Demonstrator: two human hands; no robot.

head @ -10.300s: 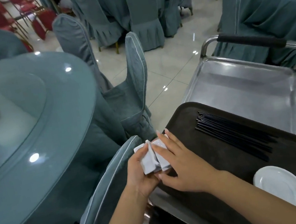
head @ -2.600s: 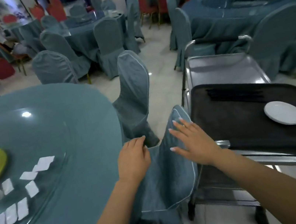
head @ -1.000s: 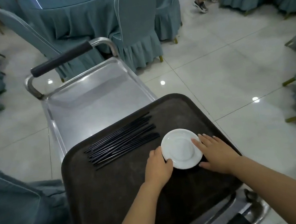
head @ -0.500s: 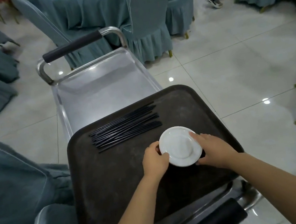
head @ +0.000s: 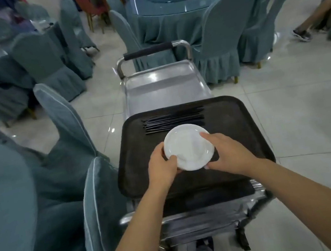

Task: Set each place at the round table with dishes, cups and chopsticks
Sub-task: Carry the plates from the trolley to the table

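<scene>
While both hands [head: 162, 167] [head: 227, 154] grip the plate [head: 188, 146], face up, seemingly lifted, the chopsticks [head: 173, 120] lie crosswise.

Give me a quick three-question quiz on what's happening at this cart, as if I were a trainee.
1. True or false: both hands hold the white plate.
2. What lies on the dark tray just beyond the plate?
A. cups
B. black chopsticks
C. napkins
3. What does the tray rest on?

Key
1. True: the left hand and right hand grip opposite edges.
2. B: the black chopsticks lie in a bundle.
3. A metal service cart.
</scene>
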